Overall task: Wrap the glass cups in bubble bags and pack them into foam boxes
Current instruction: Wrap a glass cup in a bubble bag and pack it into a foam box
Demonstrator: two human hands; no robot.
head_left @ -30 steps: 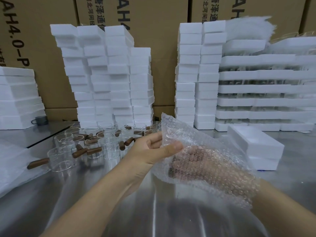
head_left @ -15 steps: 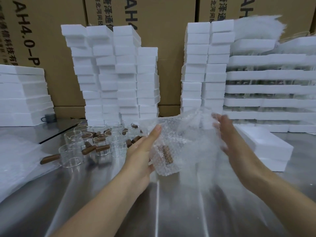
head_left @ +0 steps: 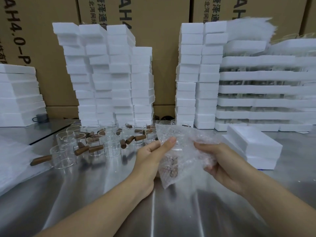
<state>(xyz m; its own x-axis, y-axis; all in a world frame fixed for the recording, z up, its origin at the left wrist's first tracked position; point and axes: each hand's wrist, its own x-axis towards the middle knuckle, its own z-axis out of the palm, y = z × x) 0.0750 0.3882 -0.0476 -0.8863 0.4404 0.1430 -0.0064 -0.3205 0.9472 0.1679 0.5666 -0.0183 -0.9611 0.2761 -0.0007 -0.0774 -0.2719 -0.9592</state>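
Lying at the lower left of the frame is a flat pile of spare bubble bags (head_left: 13, 161) on the shiny metal table (head_left: 153, 211). Above it, at the left edge, sits a stack of white foam slabs (head_left: 17, 93), with a small grey cup (head_left: 40, 116) just beside it. A bit to the right, a bunch of glass cups (head_left: 63, 159) with brown wooden handles stands close together on the table. Behind them rise tall foam box stacks (head_left: 109, 74), and big brown cardboard boxes (head_left: 162, 57) fill the back.

In the middle of the frame, both hands hold one bubble bag (head_left: 183, 137) up above the table. The left hand (head_left: 150, 158) pinches the bag's left side, thumb on the front and fingers behind. A wrapped cup (head_left: 172, 165) is inside the bag. Its brown handle shows through the bubbles low down, but the glass part is hard to make out. The right hand (head_left: 222, 163) has its fingers curled round the scrunched right side of the bag.

Further right, two white foam boxes (head_left: 254, 147) lie one on top of the other on the table, near the right hand. Behind them, at the upper right, stand more foam towers (head_left: 198, 74) and wide foam trays (head_left: 265, 103) with glass things between the layers.
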